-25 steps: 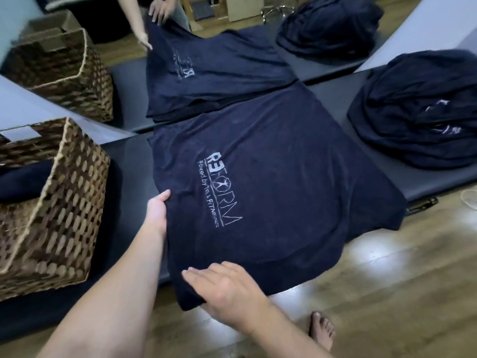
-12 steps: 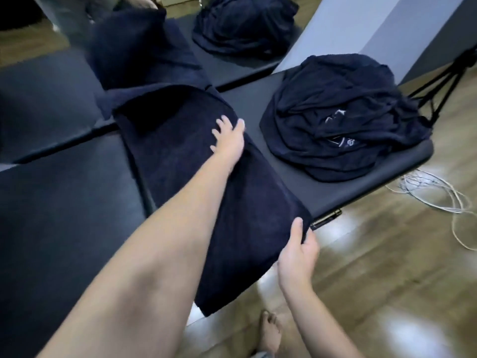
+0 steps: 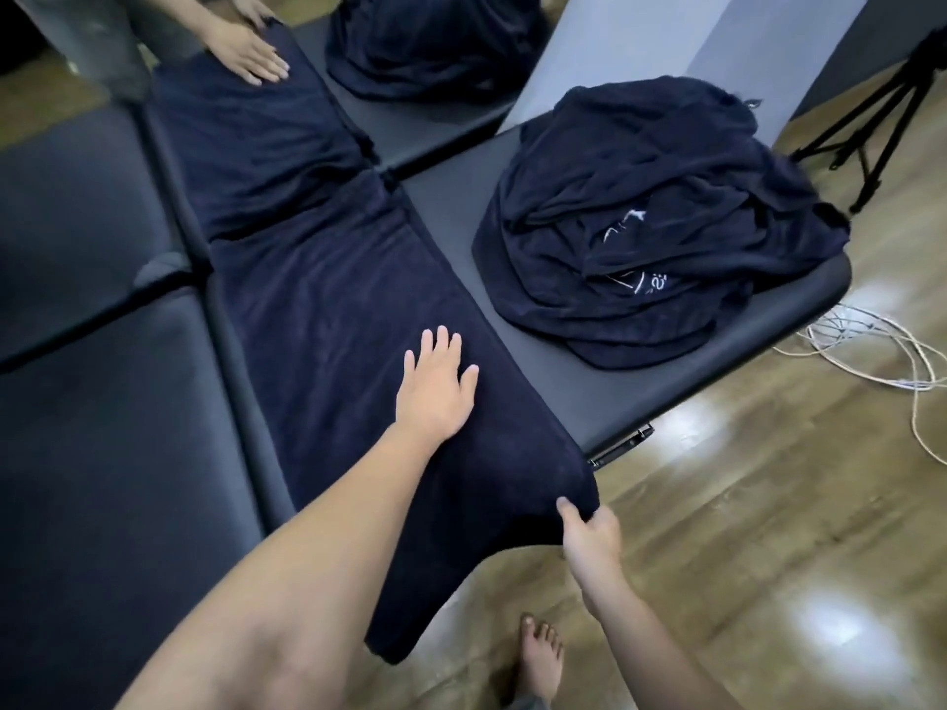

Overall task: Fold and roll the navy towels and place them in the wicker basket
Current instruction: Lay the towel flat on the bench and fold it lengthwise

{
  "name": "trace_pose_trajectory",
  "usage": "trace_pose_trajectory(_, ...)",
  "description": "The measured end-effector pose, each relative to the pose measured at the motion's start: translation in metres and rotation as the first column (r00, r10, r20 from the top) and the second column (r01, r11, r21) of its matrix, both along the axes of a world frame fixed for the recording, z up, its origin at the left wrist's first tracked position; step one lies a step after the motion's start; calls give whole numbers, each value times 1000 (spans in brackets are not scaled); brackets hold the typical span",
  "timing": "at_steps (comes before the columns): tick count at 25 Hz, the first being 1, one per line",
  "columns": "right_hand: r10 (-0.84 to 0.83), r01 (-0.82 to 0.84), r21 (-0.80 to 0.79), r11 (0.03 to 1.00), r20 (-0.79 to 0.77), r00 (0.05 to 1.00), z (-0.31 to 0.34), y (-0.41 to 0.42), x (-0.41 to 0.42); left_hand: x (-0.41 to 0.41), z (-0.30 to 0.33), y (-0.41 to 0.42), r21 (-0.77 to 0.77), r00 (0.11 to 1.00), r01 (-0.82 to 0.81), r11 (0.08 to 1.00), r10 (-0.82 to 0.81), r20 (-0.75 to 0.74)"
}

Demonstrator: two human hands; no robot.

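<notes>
Left hand [image 3: 435,386] slid back toward near counter [image 3: 579,381] edge, now flat, fingers spread on folded towel [image 3: 328,320]. Right hand [image 3: 589,535] pinches towel corner hanging off that edge.

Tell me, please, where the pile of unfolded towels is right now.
In the head view, the pile of towels sits at the right end of the black bench, just right of the folded towel.

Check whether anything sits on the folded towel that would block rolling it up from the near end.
Nothing visible does: only the left hand lies flat on the folded towel, and the right hand pinches its near corner. The pile of towels lies apart, to the right.
</notes>
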State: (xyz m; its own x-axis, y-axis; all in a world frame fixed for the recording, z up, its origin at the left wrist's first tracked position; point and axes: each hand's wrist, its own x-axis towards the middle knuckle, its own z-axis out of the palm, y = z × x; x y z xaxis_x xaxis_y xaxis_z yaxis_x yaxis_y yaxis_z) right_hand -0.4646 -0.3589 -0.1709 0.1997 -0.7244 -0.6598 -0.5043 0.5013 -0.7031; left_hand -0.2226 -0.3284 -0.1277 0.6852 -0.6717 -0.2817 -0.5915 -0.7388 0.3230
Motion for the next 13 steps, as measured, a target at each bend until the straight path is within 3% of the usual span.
trace_pose_trajectory(3, -50, 18, -421, 907, -65, 997, 30, -15, 8, 20, 6, 29, 57, 980, -196, 979, 194, 43)
trace_pose_trajectory(5, 135, -184, -671, 718, -126, 983, 51, -29, 37, 38, 9, 53, 86, 947, -321, 943, 319, 36)
trace_pose_trajectory(6, 289, -314, -716, 623, -163, 943, 58, -35, 58, 47, 10, 64, 97, 932, -362, 927, 362, 20)
trace_pose_trajectory(8, 581, -553, -705, 445, -242, 777, 73, -42, 111, 70, 14, 82, 93, 902, -430, 898, 432, 6)
trace_pose_trajectory(10, 720, -699, -633, 334, -307, 622, 83, -49, 167, 106, 16, 93, 56, 856, -515, 856, 516, -16)
trace_pose_trajectory(13, 761, -749, -541, 382, -276, 587, 79, -68, 257, 180, 12, 101, -36, 737, -676, 736, 675, -46)
